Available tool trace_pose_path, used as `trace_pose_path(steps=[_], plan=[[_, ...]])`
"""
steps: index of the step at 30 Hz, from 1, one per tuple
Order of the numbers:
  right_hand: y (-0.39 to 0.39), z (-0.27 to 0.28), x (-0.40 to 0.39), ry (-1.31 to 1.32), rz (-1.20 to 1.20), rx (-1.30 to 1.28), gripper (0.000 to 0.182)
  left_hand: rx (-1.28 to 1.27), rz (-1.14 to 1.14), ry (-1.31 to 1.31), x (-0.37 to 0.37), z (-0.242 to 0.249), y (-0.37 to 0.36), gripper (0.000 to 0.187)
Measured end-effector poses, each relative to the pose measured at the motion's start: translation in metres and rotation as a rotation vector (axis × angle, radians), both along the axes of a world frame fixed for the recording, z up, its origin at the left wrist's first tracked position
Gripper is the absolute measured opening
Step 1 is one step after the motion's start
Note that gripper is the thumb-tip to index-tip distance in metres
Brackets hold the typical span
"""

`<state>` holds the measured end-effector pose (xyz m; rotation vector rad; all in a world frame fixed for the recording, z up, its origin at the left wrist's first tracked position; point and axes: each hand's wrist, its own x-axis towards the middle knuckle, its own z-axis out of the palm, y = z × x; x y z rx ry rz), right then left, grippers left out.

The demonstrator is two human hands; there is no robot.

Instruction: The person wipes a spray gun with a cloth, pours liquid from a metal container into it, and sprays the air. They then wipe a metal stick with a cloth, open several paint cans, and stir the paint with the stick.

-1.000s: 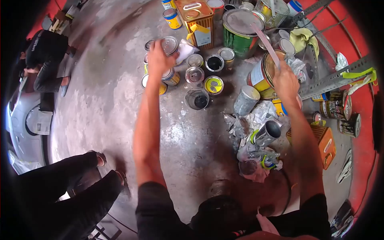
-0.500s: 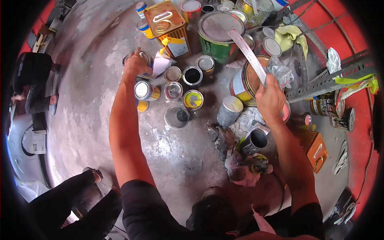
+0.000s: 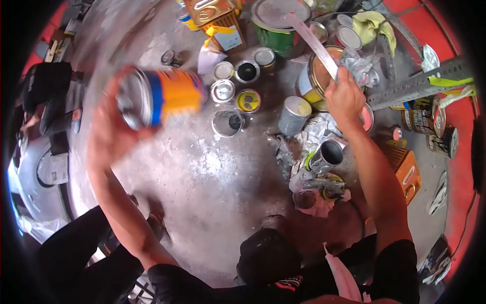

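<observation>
Head view shows the left hand [image 3: 112, 129] with fingers gripping a blue-orange can [image 3: 174, 95] above the floor [image 3: 197, 202], its label blurred; the right hand [image 3: 346, 101] closes fingers around a flat stick [image 3: 316, 46]. "PAINT" is readable on a black can [image 3: 422, 121].

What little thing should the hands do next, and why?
Probably the left hand should tip the blue-and-orange can upright: it is held up on its side, while the right hand is busy with a flat stick.

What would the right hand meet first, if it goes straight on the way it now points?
Probably the large yellow can with the brown top, just ahead of the right hand, though the hand's height above it is unclear.
</observation>
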<state>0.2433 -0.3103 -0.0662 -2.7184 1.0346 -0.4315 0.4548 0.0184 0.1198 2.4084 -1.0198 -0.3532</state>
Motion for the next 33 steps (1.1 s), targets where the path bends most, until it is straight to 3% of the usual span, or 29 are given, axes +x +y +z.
trace_pose_path(steps=[2, 3, 6, 10, 12, 14, 16, 18, 21, 24, 26, 27, 33], plan=[[0.000, 0.007, 0.005, 0.132, -0.074, 0.095, 0.035, 0.031, -0.177, -0.040, -0.049, -0.014, 0.022, 0.097], [0.001, 0.012, 0.006, 0.063, -0.088, 0.148, 0.039, 0.008, -0.317, -0.130, -0.071, -0.033, 0.028, 0.099], [0.002, 0.009, 0.006, 0.032, -0.076, 0.132, 0.041, 0.438, -0.230, 0.014, -0.145, -0.084, 0.010, 0.099], [0.000, 0.000, 0.008, 0.115, -0.117, 0.058, 0.022, 0.493, -0.277, 0.146, -0.198, -0.162, 0.019, 0.091], [-0.002, -0.008, 0.007, 0.099, -0.094, 0.045, 0.017, 0.385, -0.325, -0.073, -0.222, -0.207, 0.032, 0.088], [-0.006, -0.014, 0.006, 0.046, -0.065, 0.007, 0.016, 0.396, -0.360, -0.073, -0.223, -0.200, 0.040, 0.087], [-0.006, -0.014, 0.007, 0.030, -0.050, -0.011, 0.016, 0.403, -0.397, -0.077, -0.212, -0.192, 0.044, 0.087], [-0.004, -0.013, 0.008, 0.010, -0.084, 0.006, 0.016, 0.004, -0.177, 0.063, -0.172, -0.173, 0.049, 0.086], [-0.007, -0.013, 0.003, 0.044, -0.058, 0.018, 0.021, 0.115, 0.407, -0.295, -0.028, -0.187, 0.065, 0.082], [-0.007, -0.014, 0.003, 0.049, -0.045, 0.009, 0.024, 0.201, 0.275, -0.335, 0.061, -0.206, 0.067, 0.090], [-0.009, -0.014, 0.002, 0.015, -0.032, -0.007, 0.022, 0.233, 0.273, 0.104, 0.082, -0.208, 0.066, 0.083], [-0.008, -0.014, 0.002, -0.020, -0.018, -0.013, 0.020, 0.188, 0.276, -0.057, 0.081, -0.211, 0.064, 0.074], [-0.005, -0.012, 0.003, -0.011, -0.030, -0.015, 0.024, 0.156, 0.385, -0.055, 0.069, -0.214, 0.066, 0.065]])
